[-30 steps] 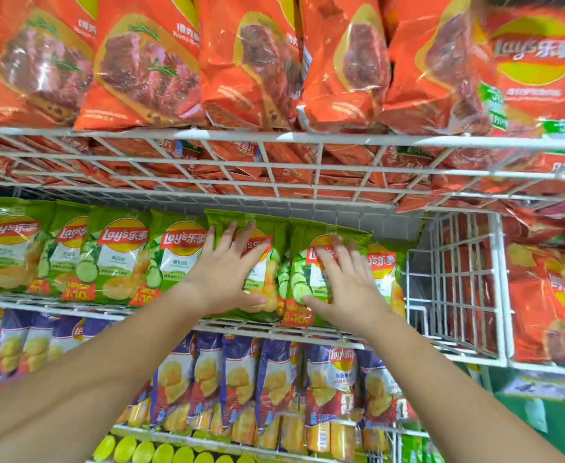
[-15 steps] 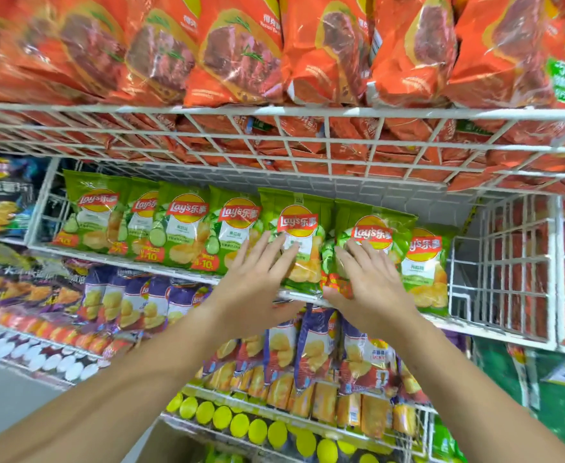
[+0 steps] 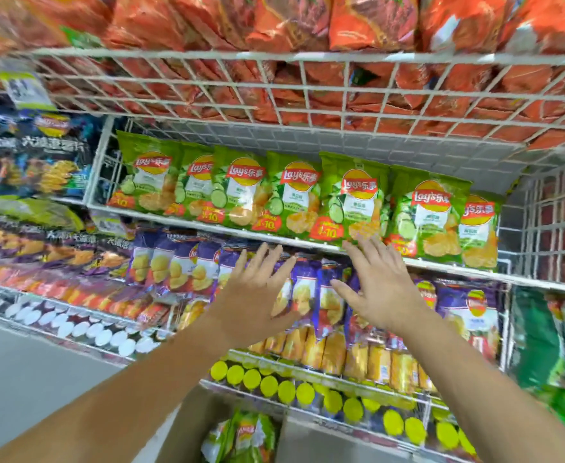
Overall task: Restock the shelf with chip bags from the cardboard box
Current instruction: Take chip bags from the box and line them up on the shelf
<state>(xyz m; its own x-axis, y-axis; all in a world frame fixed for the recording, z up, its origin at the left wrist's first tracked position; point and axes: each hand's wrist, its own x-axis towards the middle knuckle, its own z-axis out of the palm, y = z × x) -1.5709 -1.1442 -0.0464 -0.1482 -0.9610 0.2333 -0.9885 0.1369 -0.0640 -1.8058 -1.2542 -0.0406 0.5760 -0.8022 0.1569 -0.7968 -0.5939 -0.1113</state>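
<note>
Head view of a wire shelf (image 3: 548, 228) at a restocking moment. A row of green chip bags (image 3: 294, 195) stands upright along the shelf across the middle of the frame, labels facing out, each bag overlapping its neighbour. Both forearms rise from the lower edge of the frame. The left hand (image 3: 254, 295) is open with fingers spread and straight and holds nothing; it lies in front of the purple bags (image 3: 311, 289) on the tier below. The right hand (image 3: 374, 289) is likewise open and spread, its fingertips (image 3: 364, 240) level with the lower edge of one green bag at the shelf's front rail – whether they touch the bag cannot be told. The cardboard box (image 3: 187, 426) sits at the bottom centre of the frame, with more green bags (image 3: 241, 436) visible inside. Orange bags (image 3: 368, 21) fill the tier along the top of the frame; yellow-lidded tubes (image 3: 286, 390) line the lowest tier – and grey floor (image 3: 24, 379) shows at lower left.
</note>
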